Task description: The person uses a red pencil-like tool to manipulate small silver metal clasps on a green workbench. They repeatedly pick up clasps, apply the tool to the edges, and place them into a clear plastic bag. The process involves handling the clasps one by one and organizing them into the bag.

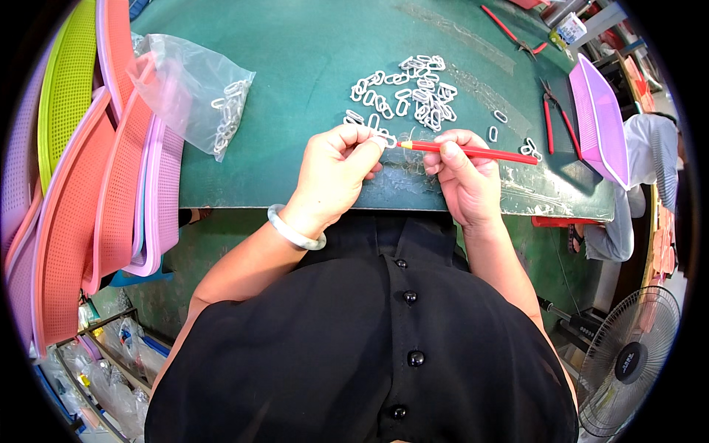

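Observation:
My left hand (330, 164), a pale bangle on its wrist, pinches a small whitish oval ring (390, 140) between thumb and fingertips. In my right hand (470, 176) is a red pencil (506, 155), held nearly level. Its tip points left and meets, or almost meets, the edge of the ring; the exact contact is too small to tell. Just beyond my hands spreads a loose pile of similar oval rings (436, 111) on the green tabletop (295, 96). A few rings lie apart on the right, near the pencil's back end.
A clear plastic bag (188, 88) with rings inside lies at the left, against stacked perforated baskets (74, 214). Red-handled pliers (549, 122) and a purple basket (594, 118) are on the right; a second pair (509, 29) lies farther back. A fan (628, 362) stands lower right; another person (650, 151) sits beyond.

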The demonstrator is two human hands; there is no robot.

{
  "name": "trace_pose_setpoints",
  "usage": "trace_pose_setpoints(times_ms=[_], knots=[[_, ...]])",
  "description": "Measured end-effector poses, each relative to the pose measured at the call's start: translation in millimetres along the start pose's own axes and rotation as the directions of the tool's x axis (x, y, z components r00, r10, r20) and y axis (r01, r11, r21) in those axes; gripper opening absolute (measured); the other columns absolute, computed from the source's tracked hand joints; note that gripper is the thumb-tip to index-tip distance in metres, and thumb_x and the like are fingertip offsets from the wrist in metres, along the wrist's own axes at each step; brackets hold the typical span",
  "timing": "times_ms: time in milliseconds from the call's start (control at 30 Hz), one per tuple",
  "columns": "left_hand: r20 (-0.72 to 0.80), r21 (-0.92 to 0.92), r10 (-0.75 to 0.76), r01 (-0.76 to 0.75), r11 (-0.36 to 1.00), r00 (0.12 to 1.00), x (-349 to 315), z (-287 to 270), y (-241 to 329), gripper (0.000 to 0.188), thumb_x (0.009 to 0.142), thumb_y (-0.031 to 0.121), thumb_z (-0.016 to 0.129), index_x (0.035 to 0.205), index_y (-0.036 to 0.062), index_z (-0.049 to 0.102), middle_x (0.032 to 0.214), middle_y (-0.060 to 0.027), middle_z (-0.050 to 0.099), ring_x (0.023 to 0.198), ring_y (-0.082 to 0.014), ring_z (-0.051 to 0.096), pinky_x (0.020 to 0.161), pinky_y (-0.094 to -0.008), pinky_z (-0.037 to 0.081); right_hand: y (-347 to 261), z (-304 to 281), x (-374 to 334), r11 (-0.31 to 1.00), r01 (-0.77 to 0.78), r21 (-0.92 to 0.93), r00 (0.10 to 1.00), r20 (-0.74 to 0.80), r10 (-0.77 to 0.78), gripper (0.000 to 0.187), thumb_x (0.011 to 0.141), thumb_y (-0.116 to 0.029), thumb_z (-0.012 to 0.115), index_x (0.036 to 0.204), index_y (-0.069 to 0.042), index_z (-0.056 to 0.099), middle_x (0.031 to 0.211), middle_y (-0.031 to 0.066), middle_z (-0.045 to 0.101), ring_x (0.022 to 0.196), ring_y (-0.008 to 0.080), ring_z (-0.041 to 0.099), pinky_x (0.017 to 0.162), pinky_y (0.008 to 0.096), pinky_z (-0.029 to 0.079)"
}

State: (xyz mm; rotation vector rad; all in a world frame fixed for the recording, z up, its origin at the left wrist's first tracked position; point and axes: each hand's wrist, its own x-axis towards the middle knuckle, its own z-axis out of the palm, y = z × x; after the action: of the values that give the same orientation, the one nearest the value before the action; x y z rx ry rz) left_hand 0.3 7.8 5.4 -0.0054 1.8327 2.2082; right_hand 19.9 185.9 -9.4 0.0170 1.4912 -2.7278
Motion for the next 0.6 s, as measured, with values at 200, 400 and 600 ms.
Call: trace_pose_setpoints(times_ms=[200,400,600], knots=[[-0.005,-0.018,-0.003,0.003,1.0,1.0,-0.2,0.5,-0.9,0.01,0.082,0.012,0.056,0.08,0.0024,0.06,0.07,-0.0001,0.057,0.06,-0.0061,0.051,0.056,-0.0198,0.042,2.1,-0.3,-0.9,0.997,0.027,-0.074,1.0,0.003,-0.027,0.013,0.081,-0.009,0.06,0.088,0.001,0.055,0.077,0.0087,0.059,0.067,0.0122,0.055,0.062,0.0228,0.044],[0.001,-0.019,-0.013,0.013,1.0,1.0,-0.9,-0.2,-1.8,0.011,0.082,0.011,0.056,0.081,0.0017,0.06,0.071,-0.0007,0.058,0.06,-0.0068,0.052,0.056,-0.0202,0.042,2.2,1.0,-1.0,0.997,0.032,-0.066,0.999,-0.004,-0.032,0.013,0.081,-0.009,0.06,0.088,0.001,0.055,0.078,0.0087,0.06,0.067,0.0122,0.055,0.062,0.0227,0.044],[0.003,-0.015,-0.019,0.02,1.0,1.0,-1.2,-0.6,-1.6,0.01,0.082,0.01,0.055,0.082,0.0014,0.06,0.071,-0.0013,0.058,0.06,-0.0073,0.052,0.056,-0.0206,0.042,1.4,1.8,-0.7,0.998,0.018,-0.067,1.0,-0.018,-0.02,0.013,0.081,-0.009,0.06,0.087,0.001,0.055,0.077,0.009,0.06,0.067,0.0125,0.055,0.062,0.0226,0.044]])
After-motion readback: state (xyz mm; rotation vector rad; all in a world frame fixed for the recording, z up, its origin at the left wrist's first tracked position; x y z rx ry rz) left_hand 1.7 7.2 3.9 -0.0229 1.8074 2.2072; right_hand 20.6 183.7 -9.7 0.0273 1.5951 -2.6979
